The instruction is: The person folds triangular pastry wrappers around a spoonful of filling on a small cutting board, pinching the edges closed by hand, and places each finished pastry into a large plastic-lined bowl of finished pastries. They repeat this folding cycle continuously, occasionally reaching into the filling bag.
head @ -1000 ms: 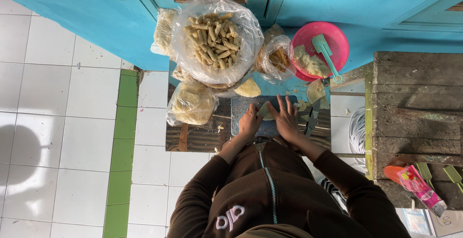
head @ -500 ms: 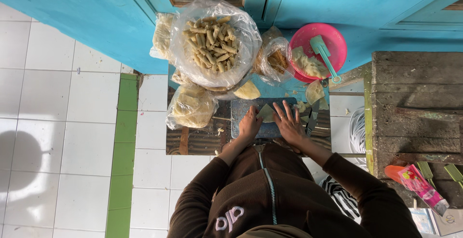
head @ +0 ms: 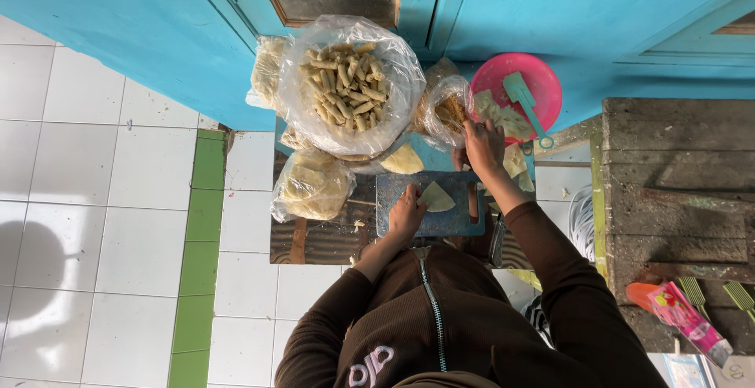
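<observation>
White floor tiles and a bright blue painted wall frame a low reflective metal tabletop (head: 314, 239). At its centre lies a blue-grey rectangular cutting board (head: 452, 215) carrying one pale triangular dough wrapper (head: 435, 197). Left hand (head: 406, 213) rests at the wrapper's 8 o'clock, fingers loosely curled on the board, seemingly to steady it. Right hand (head: 483, 144) stretches to 1 o'clock, toward the pink round plastic bowl (head: 543, 81) of wrappers with its teal spatula (head: 525, 101); whether the fingers hold anything, I cannot tell. Large clear plastic bag of finished yellow rolls (head: 346, 85) sits at 11 o'clock, within reach.
</observation>
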Demonstrator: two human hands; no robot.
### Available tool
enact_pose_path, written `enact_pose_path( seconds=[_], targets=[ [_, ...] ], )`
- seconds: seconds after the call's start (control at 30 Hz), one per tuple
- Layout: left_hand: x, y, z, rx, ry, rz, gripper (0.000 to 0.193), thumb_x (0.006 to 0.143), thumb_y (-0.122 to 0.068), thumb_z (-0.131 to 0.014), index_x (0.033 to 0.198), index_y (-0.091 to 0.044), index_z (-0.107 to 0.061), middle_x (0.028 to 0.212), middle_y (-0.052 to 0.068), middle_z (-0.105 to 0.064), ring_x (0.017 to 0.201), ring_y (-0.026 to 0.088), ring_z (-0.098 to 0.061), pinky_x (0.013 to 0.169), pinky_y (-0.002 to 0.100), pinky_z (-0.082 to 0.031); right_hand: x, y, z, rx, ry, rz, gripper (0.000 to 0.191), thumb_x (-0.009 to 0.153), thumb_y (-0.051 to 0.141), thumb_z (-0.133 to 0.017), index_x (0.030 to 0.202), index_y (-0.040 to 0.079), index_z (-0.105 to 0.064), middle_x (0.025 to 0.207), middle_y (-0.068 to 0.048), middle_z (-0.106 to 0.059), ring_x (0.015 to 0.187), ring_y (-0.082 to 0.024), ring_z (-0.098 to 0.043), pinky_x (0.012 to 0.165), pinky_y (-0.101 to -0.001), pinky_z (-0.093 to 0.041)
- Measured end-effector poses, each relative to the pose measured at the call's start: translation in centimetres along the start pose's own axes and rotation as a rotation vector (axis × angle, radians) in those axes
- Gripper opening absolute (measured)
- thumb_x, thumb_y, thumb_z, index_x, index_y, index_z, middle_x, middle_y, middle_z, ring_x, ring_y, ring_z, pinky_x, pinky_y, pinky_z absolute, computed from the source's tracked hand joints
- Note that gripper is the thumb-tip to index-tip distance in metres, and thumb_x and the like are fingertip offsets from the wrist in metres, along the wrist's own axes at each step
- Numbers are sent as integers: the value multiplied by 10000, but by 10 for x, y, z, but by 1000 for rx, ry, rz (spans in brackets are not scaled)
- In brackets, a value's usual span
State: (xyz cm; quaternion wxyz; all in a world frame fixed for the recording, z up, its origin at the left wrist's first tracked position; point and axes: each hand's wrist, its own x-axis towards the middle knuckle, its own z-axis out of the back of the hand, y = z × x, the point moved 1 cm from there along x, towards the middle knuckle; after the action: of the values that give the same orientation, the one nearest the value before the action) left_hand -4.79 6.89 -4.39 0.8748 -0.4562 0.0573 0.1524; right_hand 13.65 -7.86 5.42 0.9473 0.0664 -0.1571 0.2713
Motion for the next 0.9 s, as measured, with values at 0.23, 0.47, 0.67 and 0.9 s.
enact_pose_path(
  seconds=[0.23, 0.47, 0.67, 0.9],
  targets=[
    [-3, 3, -3, -56, -15, -24, 354, 883, -228, -758, 1109, -101, -515, 1080, 161, -686, 921, 389, -682, 742, 496, -521, -6, 0, 2, 202, -43, -133, 251, 836, 65, -723, 1077, 99, -658, 906, -70, -718, 941, -302, -642, 791, -474, -452],
    [-3, 5, -2, -85, -7, -29, 404, 842, -243, -808, 1094, -95, -529, 1029, 141, -689, 871, 335, -704, 717, 462, -526, -6, -7, -4, 646, -95, -262, 175, 906, -11, -693, 1077, 12, -722, 987, -149, -722, 884, -289, -714, 772, -381, -561],
    [-3, 4, 1, -98, -2, -35, 395, 838, -217, -803, 1101, -99, -532, 1036, 139, -686, 880, 334, -705, 724, 461, -532, -4, -2, -8, 997, 173, -642, 208, 965, 55, -689, 1156, -18, -728, 919, -122, -752, 722, -194, -735, 594, -312, -561],
    [-2, 5, 1, -83, -5, -46, 400, 833, -199, -794, 1116, -109, -527, 1063, 140, -686, 923, 363, -694, 728, 479, -530, -9, -14, -9, 1382, 183, -820, 223, 936, 65, -730, 1143, -19, -741, 947, -53, -752, 805, -94, -703, 666, -240, -562]
  ],
)
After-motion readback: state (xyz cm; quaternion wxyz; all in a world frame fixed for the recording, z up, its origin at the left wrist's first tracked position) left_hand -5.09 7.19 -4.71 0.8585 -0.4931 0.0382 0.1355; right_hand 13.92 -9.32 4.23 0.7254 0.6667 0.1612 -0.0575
